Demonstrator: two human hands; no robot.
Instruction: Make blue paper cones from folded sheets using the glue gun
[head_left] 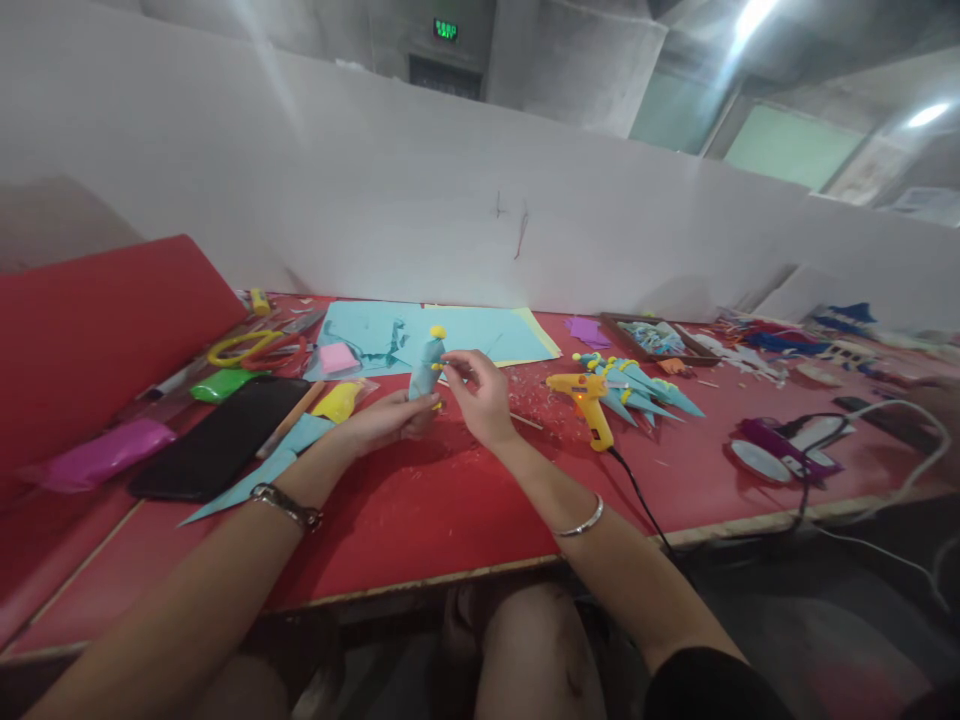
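Note:
My left hand is closed around a light-blue rolled paper piece, held upright over the table. A yellow ball sits on its top, and smaller yellow bits show along its side. Thumb and fingers of my right hand pinch together at the roll's right side. Whatever they grip there is too small to make out. Beside my left wrist lies a long pointed light-blue paper piece. To the right, a yellow glue gun rests with its orange light on.
Light-blue cones with yellow balls lie behind the glue gun. At left are a black phone, scissors and bright clay packets. Light-blue sheets lie by the white partition. A brown tray and cables stand right.

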